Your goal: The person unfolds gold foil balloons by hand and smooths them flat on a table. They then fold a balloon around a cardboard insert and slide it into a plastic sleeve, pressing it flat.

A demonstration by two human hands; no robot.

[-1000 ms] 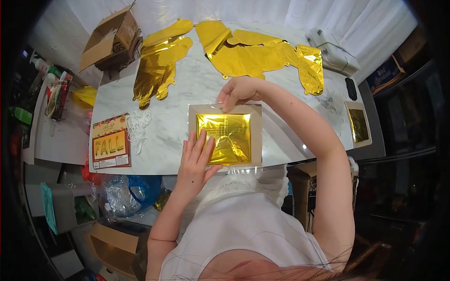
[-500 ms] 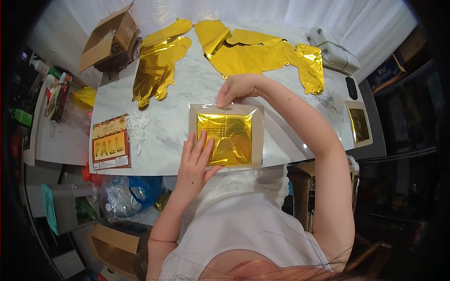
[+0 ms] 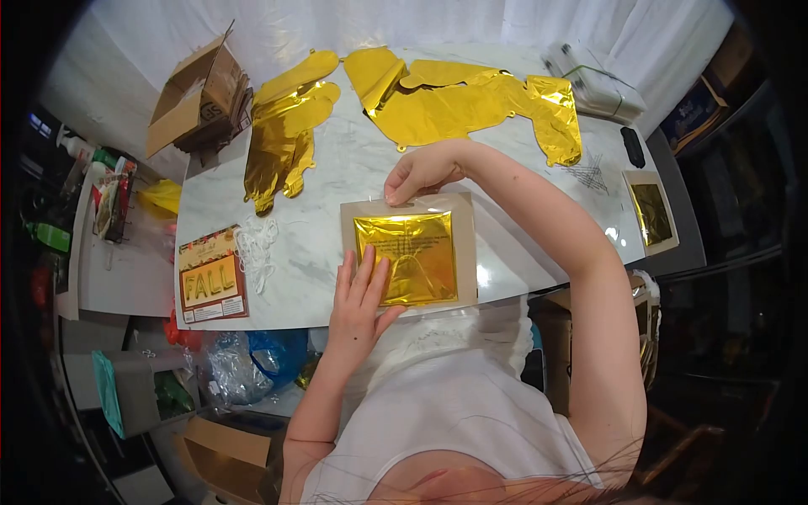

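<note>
A clear plastic packet (image 3: 465,252) with a greyish-beige backing card and a folded gold foil balloon (image 3: 421,265) inside lies near the table's front edge. Small dark print shows through on the foil. My left hand (image 3: 358,295) rests flat over the packet's left side, fingers stretched and slightly apart. At the top edge, my right hand (image 3: 425,174) is closed, thumb and fingers pinching the packet's clear rim. Left of the packet are a "FALL" card (image 3: 210,282) and a loose bundle of white string (image 3: 256,252).
Flat gold foil balloons (image 3: 446,105) spread along the back of the marble-look table (image 3: 522,236). An open cardboard box (image 3: 198,93) stands back left; banded clear bags (image 3: 593,84) lie back right. Thin sticks (image 3: 592,174), a black object (image 3: 631,147) and another gold packet (image 3: 652,215) sit at right.
The whole view has shifted slightly with the head. Both hands keep nearly the same places on the packet, the right still pinching its top edge.
</note>
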